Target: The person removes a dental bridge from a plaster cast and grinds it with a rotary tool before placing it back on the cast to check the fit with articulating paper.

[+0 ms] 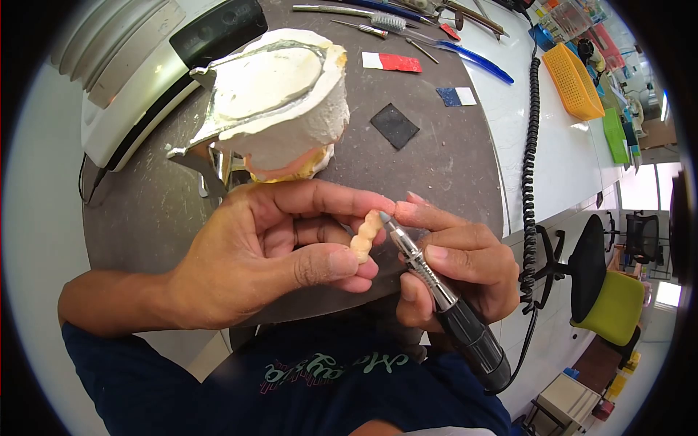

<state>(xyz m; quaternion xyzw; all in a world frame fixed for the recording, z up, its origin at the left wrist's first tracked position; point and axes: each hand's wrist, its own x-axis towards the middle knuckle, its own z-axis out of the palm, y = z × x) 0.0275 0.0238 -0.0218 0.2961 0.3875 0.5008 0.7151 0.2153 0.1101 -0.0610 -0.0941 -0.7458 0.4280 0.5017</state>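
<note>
My left hand (251, 254) pinches a small tooth-coloured dental bridge (366, 237) of several joined teeth between thumb and fingers. In my right hand (469, 265) is a dental handpiece (429, 275) with a silver nose and black grip, held like a pen. Its grey pointed tip (385, 217) meets or nearly meets the upper end of the bridge; exact contact is hard to tell. My right index finger lies close to the left fingertips. Just beyond my left hand stands a plaster dental model (280, 94) on a metal articulator (211, 163).
A white machine with a dark panel (218, 33) and a ribbed hose (109, 36) stand at left. Farther back lie a blue-handled brush (472, 62), red paper (392, 62), a black square (394, 126) and slim tools. A coiled black cord (533, 167) runs down the right, near a yellow basket (573, 81).
</note>
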